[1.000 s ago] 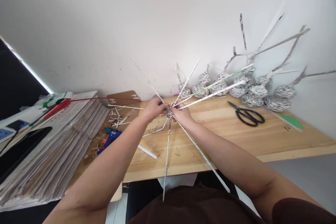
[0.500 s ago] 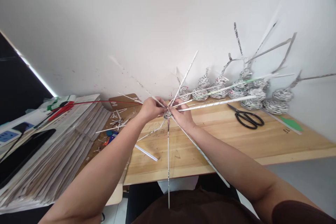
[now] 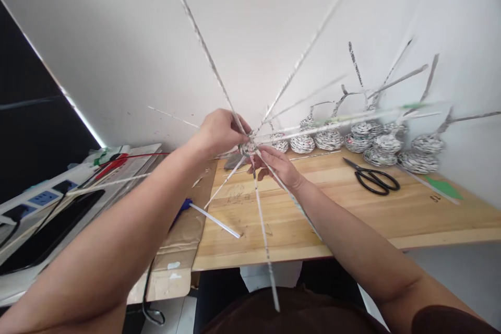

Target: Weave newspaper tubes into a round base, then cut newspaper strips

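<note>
- The woven paper piece [image 3: 247, 149] is above the table [image 3: 235, 255], its sticks [image 3: 203, 44] fanning out.
- The left hand [image 3: 222, 130], wrist bent, pinches its centre.
- The right hand [image 3: 281, 168] curls just beside; whether it grasps, I cannot tell.
- Sticks cross before woven gourds [image 3: 329, 142].
- Writing [image 3: 434, 199] near scissors [image 3: 362, 169]: unreadable.

Wooden tabletop [image 3: 305, 224]: is showing dark scribbles [image 3: 239, 195] toward its left.
Gourd-shaped weaves [image 3: 327, 138]: are standing in a row along the back.
Scissors [image 3: 371, 178]: 1 black pair is lying toward the right.
Green piece [image 3: 444, 188]: is lying near the right end, beside a pale strip [image 3: 420, 184].
Cardboard [image 3: 178, 258]: is lining the left side, bearing a mostly hidden blue tool [image 3: 185, 207].
White strip [image 3: 219, 223]: is reaching from the tool over the wood.
</note>
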`<control>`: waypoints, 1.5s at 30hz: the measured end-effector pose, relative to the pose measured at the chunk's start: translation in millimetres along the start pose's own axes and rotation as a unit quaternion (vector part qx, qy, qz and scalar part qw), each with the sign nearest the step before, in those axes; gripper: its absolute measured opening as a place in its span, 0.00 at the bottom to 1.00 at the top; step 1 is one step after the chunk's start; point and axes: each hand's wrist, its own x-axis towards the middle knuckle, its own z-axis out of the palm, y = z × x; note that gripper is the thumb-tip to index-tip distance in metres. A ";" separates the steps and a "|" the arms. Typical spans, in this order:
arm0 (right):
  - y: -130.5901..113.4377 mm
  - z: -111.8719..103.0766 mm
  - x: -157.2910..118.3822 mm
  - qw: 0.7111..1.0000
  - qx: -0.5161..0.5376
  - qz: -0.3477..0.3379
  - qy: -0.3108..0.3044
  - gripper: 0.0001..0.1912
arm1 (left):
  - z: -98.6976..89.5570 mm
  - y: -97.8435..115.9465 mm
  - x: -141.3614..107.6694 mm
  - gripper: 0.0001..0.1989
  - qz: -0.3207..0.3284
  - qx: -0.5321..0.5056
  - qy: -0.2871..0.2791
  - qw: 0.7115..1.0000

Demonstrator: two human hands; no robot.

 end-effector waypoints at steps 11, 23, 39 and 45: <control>-2.3 -20.2 -0.8 0.965 -0.063 0.241 -0.077 0.35 | 54.4 -69.8 -3.1 0.09 -0.189 -0.265 -0.113 0.939; 38.8 -17.0 4.3 0.936 -0.269 0.206 0.097 0.03 | 127.3 -115.8 -29.3 0.11 -0.278 -0.429 -0.048 0.858; 53.6 -22.2 7.0 0.910 -0.372 0.098 0.155 0.01 | 132.5 -116.8 -32.5 0.09 -0.246 -0.443 -0.040 0.861; 51.6 -20.4 4.4 0.910 -0.384 0.087 0.130 0.02 | 136.0 -118.9 -26.8 0.09 -0.268 -0.451 -0.058 0.849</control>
